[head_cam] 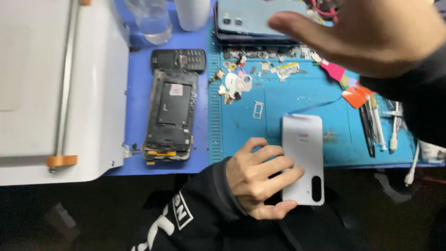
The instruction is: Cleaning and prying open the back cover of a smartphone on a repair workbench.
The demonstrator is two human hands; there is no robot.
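Blue repair mat (278,100) over a dark floor. Far left: a white machine (51,88). Left of centre: a stripped phone frame (170,122) below a small black keypad phone (179,60); loose small parts (237,81) lie beside them. Lower centre: my left hand (258,179) grasps the white phone back cover (304,158), fingers laid across it, at the mat's near edge. Upper right: my right hand (371,35) hovers released, blurred, over stacked phones (253,23). Right edge: tweezers and tools (378,125).
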